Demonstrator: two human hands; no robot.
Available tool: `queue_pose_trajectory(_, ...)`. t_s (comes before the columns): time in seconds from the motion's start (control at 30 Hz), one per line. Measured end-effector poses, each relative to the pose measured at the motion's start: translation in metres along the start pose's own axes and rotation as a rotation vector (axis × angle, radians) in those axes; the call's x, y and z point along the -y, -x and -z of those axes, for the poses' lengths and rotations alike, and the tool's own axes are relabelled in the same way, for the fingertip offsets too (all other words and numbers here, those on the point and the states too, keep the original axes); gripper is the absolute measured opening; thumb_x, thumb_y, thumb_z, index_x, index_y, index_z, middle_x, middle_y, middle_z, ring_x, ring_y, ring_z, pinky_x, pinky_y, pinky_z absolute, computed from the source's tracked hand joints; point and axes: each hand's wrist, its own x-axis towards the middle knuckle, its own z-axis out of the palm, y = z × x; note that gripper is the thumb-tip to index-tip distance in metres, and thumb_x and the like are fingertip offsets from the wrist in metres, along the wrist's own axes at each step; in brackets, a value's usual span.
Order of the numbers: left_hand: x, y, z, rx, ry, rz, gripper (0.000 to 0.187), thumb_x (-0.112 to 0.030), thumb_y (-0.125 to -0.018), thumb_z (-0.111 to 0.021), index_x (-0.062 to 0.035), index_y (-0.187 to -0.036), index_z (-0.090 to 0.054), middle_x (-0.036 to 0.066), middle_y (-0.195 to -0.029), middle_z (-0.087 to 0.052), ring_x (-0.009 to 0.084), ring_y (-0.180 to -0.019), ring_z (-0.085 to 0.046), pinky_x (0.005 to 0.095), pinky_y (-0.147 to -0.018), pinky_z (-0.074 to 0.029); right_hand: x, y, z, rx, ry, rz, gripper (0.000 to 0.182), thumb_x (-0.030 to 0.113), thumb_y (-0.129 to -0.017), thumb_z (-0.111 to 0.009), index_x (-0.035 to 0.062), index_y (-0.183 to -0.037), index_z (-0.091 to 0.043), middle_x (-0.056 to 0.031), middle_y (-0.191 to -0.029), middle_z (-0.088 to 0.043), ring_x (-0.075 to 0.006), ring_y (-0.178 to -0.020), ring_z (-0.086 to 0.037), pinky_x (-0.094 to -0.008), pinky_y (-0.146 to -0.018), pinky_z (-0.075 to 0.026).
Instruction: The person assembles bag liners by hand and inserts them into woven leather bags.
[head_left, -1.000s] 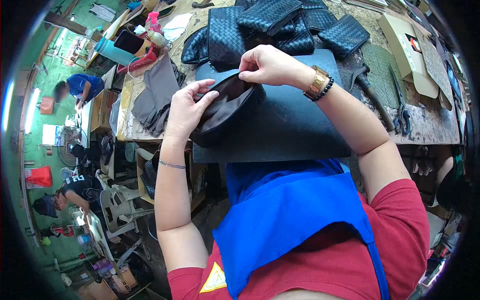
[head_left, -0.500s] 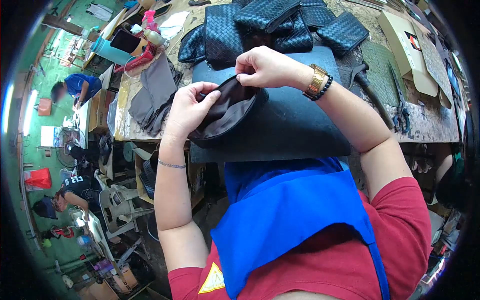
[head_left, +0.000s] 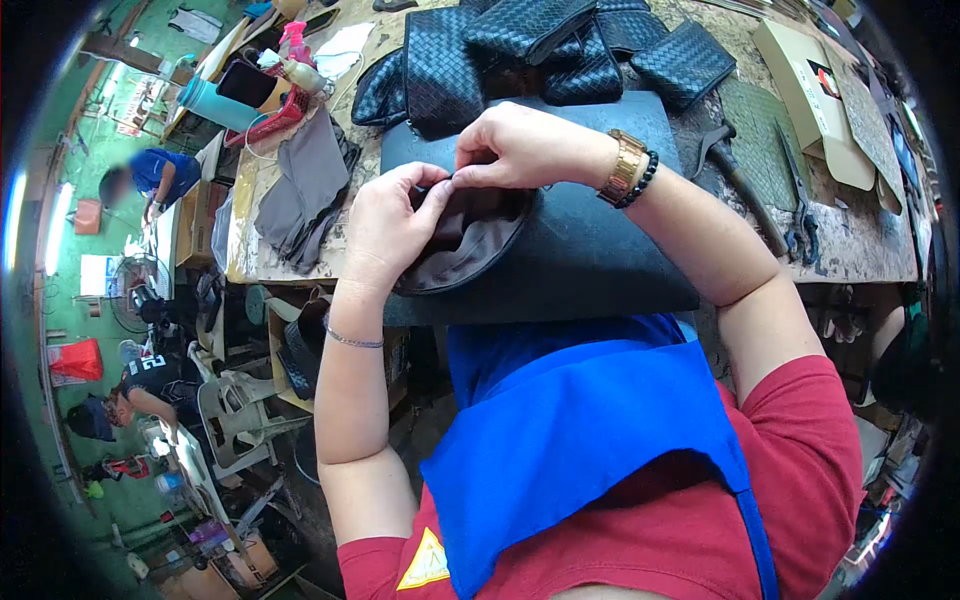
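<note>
A black pouch (head_left: 470, 262) with a dark brown fabric lining is held mouth upward above a dark flat board (head_left: 610, 250). My left hand (head_left: 392, 222) pinches its rim at the left, thumb and forefinger pressed together. From above, my right hand (head_left: 520, 148) pinches the rim right beside the left fingertips. The two hands nearly touch, and they cover the far part of the rim. Just beyond the board lie several black woven-pattern pouches (head_left: 445, 75).
Dark brown cloth pieces (head_left: 305, 185) lie on the worktable (head_left: 250, 235) at left, near a red basket (head_left: 285, 112) and a turquoise bottle (head_left: 215, 105). A hammer (head_left: 740, 180), scissors (head_left: 800, 220) and an opened cardboard box (head_left: 810, 100) are at right. Two other people sit far left.
My right hand has moved left along the rim to meet my left hand. My left hand has shifted slightly right, and the pouch's mouth has turned a little.
</note>
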Motion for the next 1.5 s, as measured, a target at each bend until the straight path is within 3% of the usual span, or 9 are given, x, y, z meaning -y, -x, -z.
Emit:
queue_pose_trajectory(0.17,0.006,0.011,0.016,0.087,-0.013,0.048,0.019,-0.013,-0.088,-0.071,0.0020,-0.100,-0.069,0.004,-0.079,-0.069,0.0074,-0.071,-0.059,0.0254,-0.069,-0.049,0.005,0.010,0.004,-0.036,0.133,0.079,0.020,0.020,-0.088,-0.068,-0.0003,-0.089,-0.069,-0.0150,-0.073,-0.068,-0.0242,-0.064,-0.066,-0.0342,-0.061,-0.051)
queue_pose_trajectory(0.43,0.042,0.052,0.055,0.112,0.361,0.329,0.020,-0.004,-0.088,-0.070,0.0040,-0.106,-0.071,0.002,-0.089,-0.070,0.0064,-0.078,-0.061,0.0211,-0.073,-0.049,0.028,0.044,0.026,0.015,0.096,-0.154,0.019,0.018,-0.083,-0.069,-0.0010,-0.088,-0.070,-0.0175,-0.078,-0.069,-0.0301,-0.073,-0.068,-0.0373,-0.068,-0.053)
queue_pose_trajectory(0.57,0.064,0.074,0.028,-0.388,1.024,0.223,0.056,-0.030,-0.099,-0.058,-0.0008,-0.144,-0.041,0.012,-0.132,-0.057,0.0145,-0.108,-0.061,0.0248,-0.089,-0.050,0.021,0.058,-0.001,-0.193,-0.384,-0.241,0.019,0.017,-0.089,-0.068,-0.0014,-0.090,-0.068,-0.0056,-0.075,-0.069,-0.0113,-0.067,-0.063,-0.0289,-0.061,-0.051)
queue_pose_trajectory(0.6,0.056,0.082,0.010,-0.385,1.168,0.206,0.066,-0.044,-0.098,-0.055,-0.0067,-0.148,-0.033,0.011,-0.139,-0.051,0.0212,-0.114,-0.060,0.0350,-0.097,-0.050,0.018,0.060,-0.011,-0.182,-0.633,-0.283,0.020,0.020,-0.093,-0.067,0.0001,-0.092,-0.068,0.0006,-0.077,-0.066,-0.0036,-0.068,-0.058,-0.0228,-0.058,-0.048)
queue_pose_trajectory(0.7,0.060,0.109,-0.061,-0.332,1.459,0.292,0.066,-0.051,-0.092,-0.060,-0.0129,-0.143,-0.042,0.006,-0.136,-0.055,0.0212,-0.119,-0.057,0.0421,-0.103,-0.045,0.025,0.058,-0.047,-0.227,-0.893,-0.270,0.019,0.020,-0.094,-0.068,0.0021,-0.097,-0.068,0.0015,-0.081,-0.066,-0.0026,-0.067,-0.056,-0.0202,-0.058,-0.047)
queue_pose_trajectory(0.97,0.037,0.113,-0.080,-0.579,1.501,0.268,0.057,-0.036,-0.093,-0.065,-0.0062,-0.138,-0.045,0.010,-0.130,-0.059,0.0258,-0.116,-0.060,0.0420,-0.100,-0.050,0.056,0.065,-0.046,-0.061,-0.445,-0.118,0.051,0.022,-0.082,-0.081,0.0085,-0.124,-0.057,-0.0008,-0.082,-0.063,-0.0047,-0.071,-0.056,-0.0225,-0.063,-0.048)
queue_pose_trajectory(1.23,0.041,0.118,-0.067,-0.528,1.454,0.283,0.053,-0.034,-0.094,-0.066,-0.0048,-0.135,-0.048,0.011,-0.126,-0.061,0.0255,-0.112,-0.063,0.0416,-0.094,-0.054,0.048,0.065,-0.053,-0.202,-0.169,0.089,0.015,0.013,-0.088,-0.071,0.0026,-0.099,-0.072,-0.0104,-0.083,-0.070,-0.0153,-0.073,-0.068,-0.0280,-0.068,-0.054)
queue_pose_trajectory(1.33,0.041,0.118,-0.060,-0.479,1.529,0.347,0.051,-0.035,-0.095,-0.063,-0.0042,-0.133,-0.050,0.011,-0.125,-0.063,0.0251,-0.110,-0.064,0.0405,-0.094,-0.054,0.049,0.067,-0.055,-0.147,-0.552,-0.118,0.016,0.012,-0.088,-0.070,0.0033,-0.102,-0.071,-0.0122,-0.088,-0.071,-0.0209,-0.076,-0.069,-0.0284,-0.070,-0.054)
queue_pose_trajectory(1.5,0.046,0.118,-0.057,-0.395,1.614,0.416,0.054,-0.030,-0.096,-0.062,-0.0047,-0.140,-0.042,0.012,-0.132,-0.056,0.0242,-0.115,-0.060,0.0403,-0.095,-0.053,0.041,0.064,-0.058,-0.143,-0.339,0.015,0.016,0.008,-0.089,-0.070,0.0037,-0.104,-0.071,-0.0082,-0.086,-0.071,-0.0170,-0.076,-0.067,-0.0245,-0.071,-0.053)
